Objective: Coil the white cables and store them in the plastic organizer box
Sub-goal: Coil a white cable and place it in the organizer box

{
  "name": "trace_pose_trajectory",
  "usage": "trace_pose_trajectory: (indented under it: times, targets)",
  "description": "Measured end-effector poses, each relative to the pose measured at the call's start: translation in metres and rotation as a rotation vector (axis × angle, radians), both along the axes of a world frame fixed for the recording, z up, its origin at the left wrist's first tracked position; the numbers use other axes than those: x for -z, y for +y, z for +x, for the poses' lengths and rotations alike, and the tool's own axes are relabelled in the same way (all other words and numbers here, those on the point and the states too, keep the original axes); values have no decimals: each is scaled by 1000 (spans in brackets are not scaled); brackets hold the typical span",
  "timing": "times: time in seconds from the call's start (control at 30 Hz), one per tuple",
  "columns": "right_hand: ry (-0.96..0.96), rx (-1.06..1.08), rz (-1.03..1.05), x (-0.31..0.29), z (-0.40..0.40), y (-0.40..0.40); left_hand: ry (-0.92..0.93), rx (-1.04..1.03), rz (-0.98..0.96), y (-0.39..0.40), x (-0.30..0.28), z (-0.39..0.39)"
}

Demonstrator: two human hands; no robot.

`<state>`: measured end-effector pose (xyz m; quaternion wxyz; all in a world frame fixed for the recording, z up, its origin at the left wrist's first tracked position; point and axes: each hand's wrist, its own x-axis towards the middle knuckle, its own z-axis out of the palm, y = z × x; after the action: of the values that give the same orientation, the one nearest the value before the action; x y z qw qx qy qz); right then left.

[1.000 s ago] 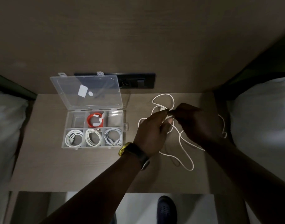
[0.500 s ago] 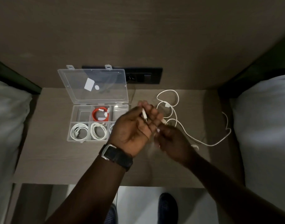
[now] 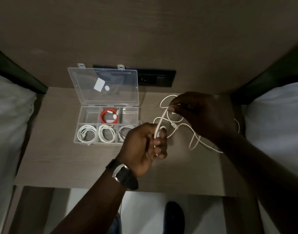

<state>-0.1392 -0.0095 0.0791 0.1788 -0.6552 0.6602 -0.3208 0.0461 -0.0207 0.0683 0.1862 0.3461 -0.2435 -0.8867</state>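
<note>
On a wooden bedside table [image 3: 63, 159], an open plastic organizer box [image 3: 109, 125] at left already holds four coiled cables. Since a moment ago the right hand [image 3: 204, 115] has lifted away, pinching the loose white cable [image 3: 193, 137], while the left hand [image 3: 144, 146] stays closed around its first loops — coiling has begun.

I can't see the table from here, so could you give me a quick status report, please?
Left hand shut on white cable, right hand pinching it higher up. Cable mostly loose on table. Organizer box open, nothing blocking.
</note>
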Motion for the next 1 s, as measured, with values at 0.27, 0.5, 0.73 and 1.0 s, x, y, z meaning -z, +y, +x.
trace_pose_trajectory:
  times: [0.27, 0.5, 0.73, 1.0]
  targets:
    - [-59, -423, 379, 26, 65, 89, 49, -560, -191, -32, 2, 22]
    - [103, -218, 10, -16, 14, 17, -208, -53, -305, 17, 1, 9]
    - [-71, -285, 282, 48, 72, 71, 264, -630, 120, -30, -18, 31]
    - [178, -333, 14, -30, 38, 42, -285, -97, -600, 7, 17, 31]
